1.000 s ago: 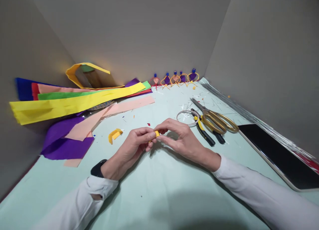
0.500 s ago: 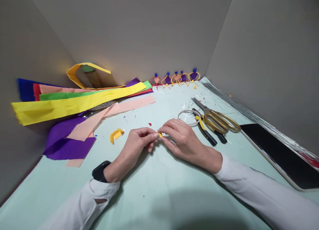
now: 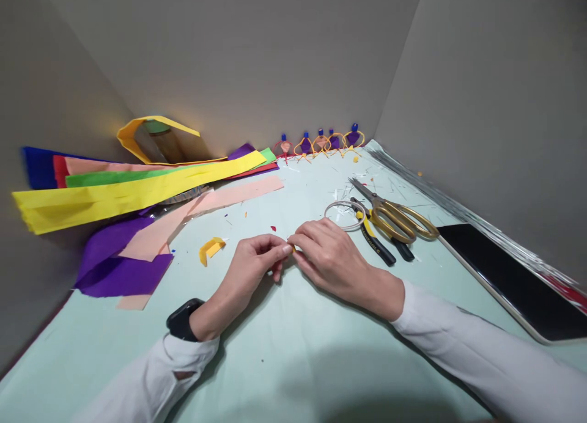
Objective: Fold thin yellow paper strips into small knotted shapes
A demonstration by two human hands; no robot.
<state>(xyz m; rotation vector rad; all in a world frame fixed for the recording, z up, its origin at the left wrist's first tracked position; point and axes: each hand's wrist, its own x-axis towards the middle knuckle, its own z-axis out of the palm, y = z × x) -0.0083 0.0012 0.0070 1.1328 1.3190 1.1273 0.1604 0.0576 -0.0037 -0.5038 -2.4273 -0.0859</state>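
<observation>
Thumb and fingers of my left hand [image 3: 257, 261] pinch a tiny yellow-orange strip [image 3: 294, 249], probably paper, over the middle of the table. My right hand [image 3: 328, 252] closes on the same strip from the other side, and its fingers cover most of it. To the left of my left hand lies a folded yellow-orange strip [image 3: 211, 250]. Just beyond my fingertips is a small red scrap [image 3: 273, 228]. Past my right hand sit a ring of thin white wire [image 3: 326, 214], black-and-yellow pliers [image 3: 376, 247] and gold-handled scissors [image 3: 393, 220].
Coloured strips [image 3: 137, 194] and a purple sheet [image 3: 123, 270] lie at the left. Several small wire figures [image 3: 321, 143] lean against the back wall. A black-screened tablet or phone [image 3: 509, 276] rests at the right, beside a bundle of thin wires [image 3: 426, 187].
The fingers of my right hand have closed further over the yellow-orange strip, so less of it shows. The whole view has shifted slightly; the other things lie as before.
</observation>
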